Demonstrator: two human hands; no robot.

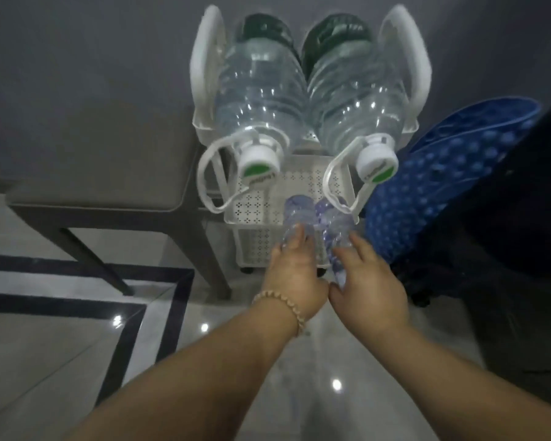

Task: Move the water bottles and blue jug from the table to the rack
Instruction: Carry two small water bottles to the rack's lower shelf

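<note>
i'm looking straight down at the white rack (258,198). two big water bottles (258,90) already stand side by side on its top tier, caps toward me, their white carry loops hanging over the front edge. on the perforated tier below, i'm working two smaller clear bottles (303,214) into place, close together on the right half of that shelf.

my left hand (295,275), the one with the bead bracelet (283,307), is wrapped over the near end of the left small bottle, fingers curled on it. my right hand (368,281) lies on the right small bottle with fingers spread; i can't tell if it truly grips or only presses and steers. my thumbs nearly touch.

the blue jug (442,186) sits just right of the rack, tilted; whether it rests on the rack or beside it i can't make out.

what worries me: the small bottles look round and smooth, so if i let go before they settle they could roll off the open front of the shelf to the tiled floor (61,361). the right carry loop dangles right over my working space, and lifting my hand carelessly could snag it and tug the big bottle forward. the rack also seems to stand on small feet or wheels, so a hard push might shove it back.
</note>
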